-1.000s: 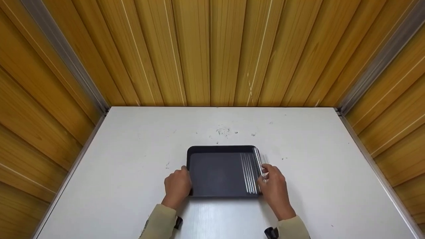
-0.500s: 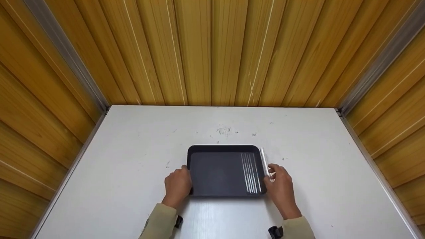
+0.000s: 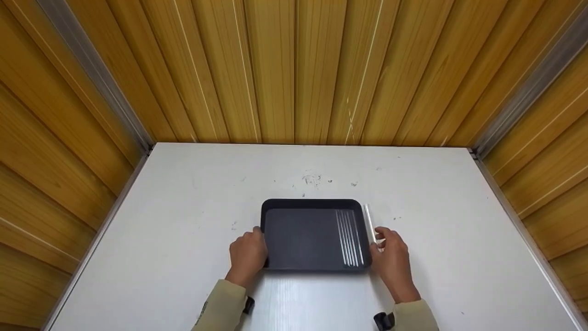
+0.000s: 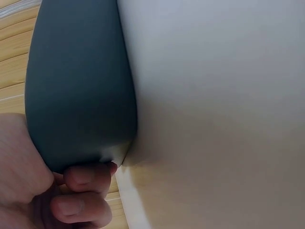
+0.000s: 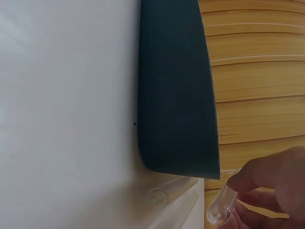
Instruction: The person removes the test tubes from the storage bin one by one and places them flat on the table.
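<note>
Hidden or cut off: the tan sleeves (image 3: pixel 219 304) run off the bottom edge; the left thumb is out of sight in the left wrist view.
Hard to make out: clear tubes inside the tray (image 3: pixel 350 248) blend into shiny stripes, too close to count.
Tray (image 3: pixel 298 243): 1 dark, shallow rectangle with rounded corners, flat on the white worktop (image 3: pixel 183 211), between the 2 hands.
Held tube (image 5: pixel 221 205): see-through, slim, round-ended, just outside the tray's right side.
Loose tube (image 5: pixel 167 190): at least 1, clear, lying on the worktop beside the tray's near right corner.
Left hand (image 3: pixel 248 253): fingers curled, gripping the tray's left side.
Right hand (image 3: pixel 392 261): thumb and fingers pinching the held tube.
</note>
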{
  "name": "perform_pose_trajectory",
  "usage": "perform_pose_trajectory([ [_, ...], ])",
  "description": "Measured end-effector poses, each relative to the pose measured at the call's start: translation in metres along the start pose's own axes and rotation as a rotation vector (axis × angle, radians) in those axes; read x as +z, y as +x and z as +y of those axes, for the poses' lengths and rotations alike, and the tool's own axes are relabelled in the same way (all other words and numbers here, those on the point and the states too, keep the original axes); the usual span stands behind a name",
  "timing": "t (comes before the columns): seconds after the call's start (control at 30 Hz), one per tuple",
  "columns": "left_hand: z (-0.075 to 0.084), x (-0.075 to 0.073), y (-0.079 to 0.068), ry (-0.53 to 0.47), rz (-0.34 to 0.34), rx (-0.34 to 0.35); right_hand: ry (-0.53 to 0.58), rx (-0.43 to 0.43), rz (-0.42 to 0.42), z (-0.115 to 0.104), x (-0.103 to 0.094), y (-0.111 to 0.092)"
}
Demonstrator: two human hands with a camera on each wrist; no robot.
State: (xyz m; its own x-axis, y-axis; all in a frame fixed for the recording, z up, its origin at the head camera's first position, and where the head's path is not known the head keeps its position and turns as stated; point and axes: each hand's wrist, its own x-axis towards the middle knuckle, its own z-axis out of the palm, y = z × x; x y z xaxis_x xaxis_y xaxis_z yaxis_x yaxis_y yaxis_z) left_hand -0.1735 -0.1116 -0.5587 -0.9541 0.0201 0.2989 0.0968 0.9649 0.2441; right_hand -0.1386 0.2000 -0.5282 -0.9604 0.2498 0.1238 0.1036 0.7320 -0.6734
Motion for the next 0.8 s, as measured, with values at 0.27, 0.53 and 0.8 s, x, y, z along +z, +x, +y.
perform_pose_trajectory([
  [0.27, 0.001, 0.000, 0.000, -0.001, -0.017, -0.011, 0.007, 0.040, -0.042, 0.007, 0.003, 0.002],
  [0.53, 0.001, -0.001, 0.001, 0.005, -0.060, -0.033, 0.001, 0.047, -0.044, 0.010, 0.005, 0.002],
  [0.8, 0.000, -0.001, 0.001, 0.002, -0.025, -0.012, -0.011, 0.033, -0.035, 0.017, 0.006, 0.001],
])
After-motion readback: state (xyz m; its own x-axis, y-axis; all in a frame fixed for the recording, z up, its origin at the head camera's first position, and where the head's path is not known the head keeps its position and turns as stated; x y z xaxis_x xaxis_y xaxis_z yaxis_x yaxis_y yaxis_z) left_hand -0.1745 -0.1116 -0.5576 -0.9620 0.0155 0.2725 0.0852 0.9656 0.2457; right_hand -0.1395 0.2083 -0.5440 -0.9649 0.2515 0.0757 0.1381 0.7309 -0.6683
